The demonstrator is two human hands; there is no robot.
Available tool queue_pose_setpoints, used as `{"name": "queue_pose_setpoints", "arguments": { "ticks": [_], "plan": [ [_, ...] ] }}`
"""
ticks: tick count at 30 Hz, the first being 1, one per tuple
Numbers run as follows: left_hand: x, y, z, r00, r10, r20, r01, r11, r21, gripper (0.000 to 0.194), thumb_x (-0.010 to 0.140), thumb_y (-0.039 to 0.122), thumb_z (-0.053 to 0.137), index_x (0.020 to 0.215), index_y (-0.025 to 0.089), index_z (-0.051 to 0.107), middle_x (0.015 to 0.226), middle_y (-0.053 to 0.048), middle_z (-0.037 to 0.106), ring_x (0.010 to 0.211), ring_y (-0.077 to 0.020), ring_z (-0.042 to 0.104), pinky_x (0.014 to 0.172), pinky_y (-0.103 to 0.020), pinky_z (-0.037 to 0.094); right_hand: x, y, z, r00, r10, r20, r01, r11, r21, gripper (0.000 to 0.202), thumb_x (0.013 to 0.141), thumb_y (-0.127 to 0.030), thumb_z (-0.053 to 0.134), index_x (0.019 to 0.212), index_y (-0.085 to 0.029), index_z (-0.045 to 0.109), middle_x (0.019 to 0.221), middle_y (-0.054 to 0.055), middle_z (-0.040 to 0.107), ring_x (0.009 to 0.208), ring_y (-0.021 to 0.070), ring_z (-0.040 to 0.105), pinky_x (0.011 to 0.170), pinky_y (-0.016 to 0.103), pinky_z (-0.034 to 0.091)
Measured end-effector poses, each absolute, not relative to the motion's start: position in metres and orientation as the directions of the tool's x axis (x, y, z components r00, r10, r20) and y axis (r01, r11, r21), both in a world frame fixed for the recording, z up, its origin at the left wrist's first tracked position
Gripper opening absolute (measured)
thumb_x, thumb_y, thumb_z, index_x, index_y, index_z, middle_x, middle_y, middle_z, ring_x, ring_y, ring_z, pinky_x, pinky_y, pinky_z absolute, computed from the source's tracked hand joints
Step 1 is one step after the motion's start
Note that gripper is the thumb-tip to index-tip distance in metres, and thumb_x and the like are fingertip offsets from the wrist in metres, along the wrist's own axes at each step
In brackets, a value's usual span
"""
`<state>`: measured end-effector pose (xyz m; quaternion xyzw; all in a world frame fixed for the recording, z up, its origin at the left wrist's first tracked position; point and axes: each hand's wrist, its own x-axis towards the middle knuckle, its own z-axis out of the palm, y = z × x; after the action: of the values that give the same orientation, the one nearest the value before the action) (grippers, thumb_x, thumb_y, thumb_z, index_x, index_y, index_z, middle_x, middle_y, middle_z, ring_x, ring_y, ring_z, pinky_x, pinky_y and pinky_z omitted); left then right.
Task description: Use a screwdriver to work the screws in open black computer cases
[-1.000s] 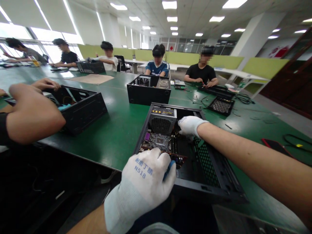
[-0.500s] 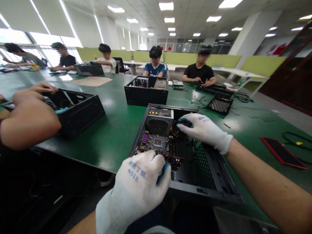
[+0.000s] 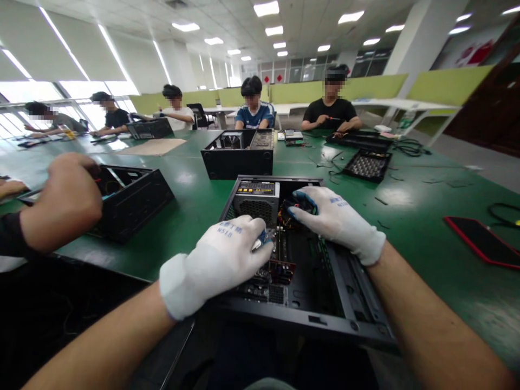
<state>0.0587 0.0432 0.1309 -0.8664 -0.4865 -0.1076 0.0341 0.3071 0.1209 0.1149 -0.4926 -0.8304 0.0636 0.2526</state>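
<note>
An open black computer case [image 3: 280, 311] lies on its side at the table edge before me. Inside its far left corner is the power supply [image 3: 257, 201]. My left hand [image 3: 231, 254], in a white glove with a blue palm, is closed over the motherboard [image 3: 282, 244] and hides much of it. Something small and pale shows between its thumb and fingers; I cannot tell what. Gloved alike, my right hand [image 3: 329, 214] is closed round a bundle of cables [image 3: 286, 214] beside the power supply. Below the left fingers shows a reddish-brown card [image 3: 281, 272].
Another person's arm [image 3: 65, 200] works at a black case [image 3: 134, 200] on the left. Beyond mine stands another case [image 3: 239, 161]. A black perforated panel [image 3: 368, 164], loose cables and a red-edged black tray [image 3: 483, 241] lie to the right on the green table [image 3: 182, 187].
My left hand has moved away from me, from the case's near side to over the motherboard's socket area. The right hand stays at the cables. My view has shifted slightly.
</note>
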Motion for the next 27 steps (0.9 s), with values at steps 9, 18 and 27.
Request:
{"name": "queue_pose_setpoints", "arguments": {
  "ticks": [9,18,27],
  "plan": [
    [0.104,0.156,0.107,0.511,0.745,-0.429,0.788,-0.606,-0.112,0.036,0.086,0.034,0.068,0.118,0.018,0.071,0.124,-0.013,0.075,0.112,-0.0302,0.072,0.095,-0.037,0.057,0.311,0.122,0.112,-0.402,0.844,0.354,0.782,0.518,-0.347,0.053,0.097,-0.052,0.054,0.131,-0.012,0.065,0.138,0.018,0.065,0.128,0.0321,0.058,0.112,0.043,0.043],
    [0.106,0.174,0.062,0.535,0.705,-0.466,0.755,-0.647,-0.112,0.05,0.073,0.027,0.08,0.122,0.023,0.072,0.129,-0.011,0.074,0.119,-0.029,0.07,0.104,-0.035,0.053,0.313,0.125,0.106,-0.434,0.829,0.352,0.785,0.54,-0.304,0.06,0.097,-0.057,0.053,0.138,-0.015,0.062,0.143,0.017,0.062,0.134,0.0345,0.053,0.116,0.048,0.039],
    [0.104,0.179,0.059,0.513,0.724,-0.461,0.754,-0.637,-0.16,0.059,0.079,0.022,0.074,0.136,0.012,0.062,0.134,-0.021,0.068,0.122,-0.0332,0.068,0.103,-0.039,0.054,0.315,0.127,0.103,-0.455,0.801,0.389,0.768,0.574,-0.285,0.056,0.097,-0.057,0.054,0.132,-0.015,0.065,0.137,0.016,0.065,0.128,0.0333,0.057,0.113,0.044,0.041]
  ]
}}
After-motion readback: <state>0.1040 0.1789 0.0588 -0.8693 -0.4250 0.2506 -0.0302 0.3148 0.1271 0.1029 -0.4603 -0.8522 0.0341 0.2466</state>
